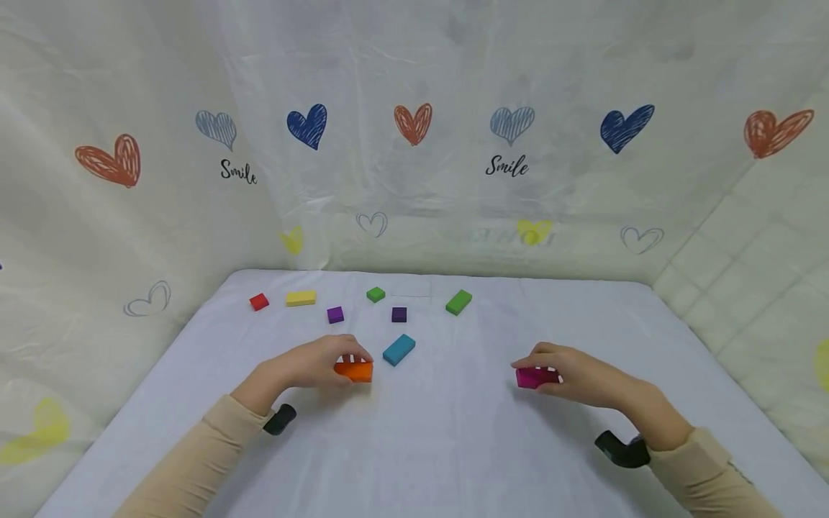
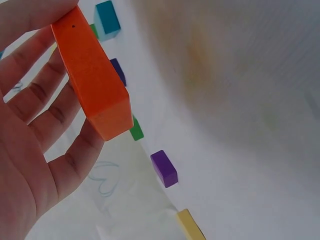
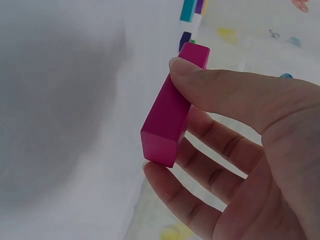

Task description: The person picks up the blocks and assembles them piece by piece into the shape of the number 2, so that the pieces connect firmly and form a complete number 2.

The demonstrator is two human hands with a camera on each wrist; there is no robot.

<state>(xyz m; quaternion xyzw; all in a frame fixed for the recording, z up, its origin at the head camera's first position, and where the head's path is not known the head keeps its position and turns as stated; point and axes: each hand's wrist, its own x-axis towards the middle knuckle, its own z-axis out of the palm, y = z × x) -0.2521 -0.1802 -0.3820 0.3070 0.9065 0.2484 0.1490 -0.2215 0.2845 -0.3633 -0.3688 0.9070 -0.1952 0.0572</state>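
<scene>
In left hand (image 1: 316,362), gripping orange block (image 1: 355,372), near left; in right hand (image 1: 579,372), pinching pink block (image 1: 532,378), near right. Spot blue block (image 1: 399,350) just beyond orange, rightward. Seems a holding step; probably calls for steady lowering, then release.

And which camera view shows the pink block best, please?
The right wrist view: the pink block is large there, with one end visible. The head view shows it small, in the right hand; the left wrist view lacks it.
</scene>
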